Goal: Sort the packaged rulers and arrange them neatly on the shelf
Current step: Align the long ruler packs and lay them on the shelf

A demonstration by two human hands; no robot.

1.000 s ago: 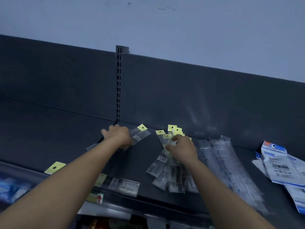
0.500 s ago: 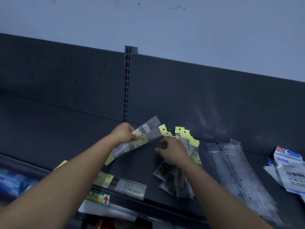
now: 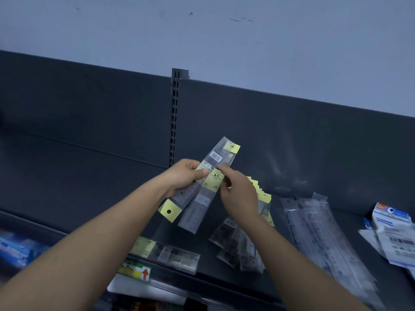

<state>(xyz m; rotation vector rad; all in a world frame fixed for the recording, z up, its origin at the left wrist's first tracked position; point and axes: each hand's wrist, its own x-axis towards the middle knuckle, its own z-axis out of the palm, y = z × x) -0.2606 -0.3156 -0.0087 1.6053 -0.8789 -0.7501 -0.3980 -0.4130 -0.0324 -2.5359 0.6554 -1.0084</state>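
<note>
My left hand [image 3: 183, 176] grips two short packaged rulers [image 3: 203, 194] in clear sleeves with yellow hang tabs, raised above the dark shelf [image 3: 78, 176]. They cross in a fan, one tab pointing up right, the other down left. My right hand [image 3: 239, 194] touches the right edge of the held rulers with its fingertips. Behind and below that hand lies a fanned pile of short rulers [image 3: 240, 243] with yellow tabs. Further right, several long packaged rulers [image 3: 323, 232] lie side by side on the shelf.
White and blue carded packs [image 3: 393, 234] lie at the shelf's far right. A yellow price label [image 3: 143, 244] and clear label holders sit on the front rail, with a red-arrow tag [image 3: 145, 273] below. A slotted upright [image 3: 175, 117] divides the back panel. Blue goods [image 3: 13, 250] sit lower left.
My left hand has lifted the rulers off the shelf and tilted them more upright. My right hand has left the fanned pile and come up to the held rulers.
</note>
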